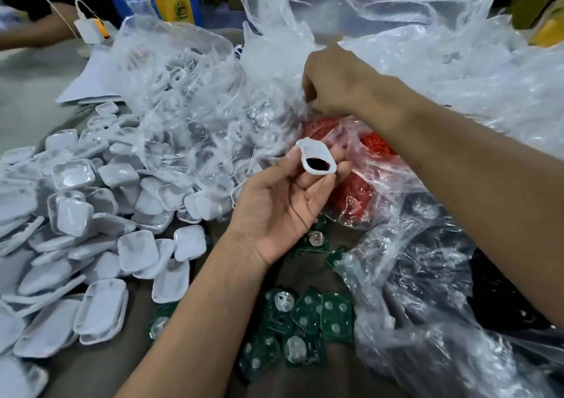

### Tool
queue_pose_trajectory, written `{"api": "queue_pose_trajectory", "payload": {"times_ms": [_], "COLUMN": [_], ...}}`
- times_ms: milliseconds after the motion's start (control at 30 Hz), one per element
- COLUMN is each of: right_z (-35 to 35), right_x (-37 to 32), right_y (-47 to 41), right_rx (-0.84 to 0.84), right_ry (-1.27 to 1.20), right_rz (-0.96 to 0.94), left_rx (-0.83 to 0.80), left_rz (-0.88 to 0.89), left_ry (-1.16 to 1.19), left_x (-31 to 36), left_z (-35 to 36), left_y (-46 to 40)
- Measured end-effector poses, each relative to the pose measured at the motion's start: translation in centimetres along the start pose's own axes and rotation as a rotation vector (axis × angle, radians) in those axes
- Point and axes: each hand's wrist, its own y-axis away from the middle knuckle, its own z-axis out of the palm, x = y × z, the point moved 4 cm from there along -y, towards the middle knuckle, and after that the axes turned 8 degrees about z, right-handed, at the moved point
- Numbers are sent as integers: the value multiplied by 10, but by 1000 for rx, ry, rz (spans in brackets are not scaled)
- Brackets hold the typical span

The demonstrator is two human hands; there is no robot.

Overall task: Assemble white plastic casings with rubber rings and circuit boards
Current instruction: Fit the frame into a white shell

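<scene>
My left hand (280,202) holds a white plastic casing (316,158) at its fingertips, palm up; something dark with a touch of red sits inside the casing. My right hand (332,81) reaches past it with curled fingers, into the clear plastic above a bag of red rubber rings (360,184). What the fingers pinch is hidden by the plastic. A heap of white casings (91,214) covers the table's left side. Several green circuit boards (305,315) lie on the table below my left wrist.
Crumpled clear plastic bags (427,61) fill the middle and right, one (189,107) holding more white casings. Another person's arm (36,31) lies at the far left by a white charger (91,28). Bottles (174,0) stand at the back.
</scene>
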Motion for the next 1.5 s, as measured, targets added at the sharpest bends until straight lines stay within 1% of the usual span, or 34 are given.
{"api": "queue_pose_trajectory", "payload": {"times_ms": [100, 200, 267, 467, 533, 600, 667, 733, 767, 833, 900, 967, 1100, 1167, 1300, 1500], "right_z": [-3, -7, -8, -14, -16, -19, -22, -25, -26, -25, -21, -14, 8, 16, 18, 24], "right_x": [10, 23, 31, 40, 43, 45, 52, 56, 56, 51, 41, 34, 26, 27, 30, 30], "right_y": [6, 16, 19, 21, 24, 27, 34, 54, 66, 95, 125, 149, 173, 177, 177, 179], "right_rx": [75, 172, 217, 170, 166, 191, 232, 232, 217, 150, 58, 1, -16, 0, 44, 90], "right_ry": [-174, -363, -441, -509, -578, -668, -876, -1216, -1369, -1571, -1683, -1709, -1609, -1573, -1498, -1494], "right_rz": [47, 132, 170, 132, 145, 200, 324, 445, 460, 411, 311, 248, 199, 179, 121, 144], "left_rx": [13, 18, 20, 19, 23, 28, 32, 33, 31, 22, 17, 19, 35, 40, 43, 25], "left_rz": [-2, -3, -3, -2, 1, 3, 2, 3, 3, 6, 19, 37, 64, 70, 85, 98], "left_ry": [-13, -4, 4, 21, 11, -13, -30, -30, -25, -8, 5, 9, 24, 16, -91, -137], "left_x": [0, -2, -2, -2, -2, -2, -2, -1, -1, 0, 1, 3, 6, 6, 5, 9], "left_z": [1, 1, 0, 1, 0, 0, 0, 0, 0, 0, 0, -1, -6, -8, -14, -15], "left_y": [1, 2, 3, 4, 4, 5, 6, 7, 7, 9, 11, 14, 23, 28, 34, 30]}}
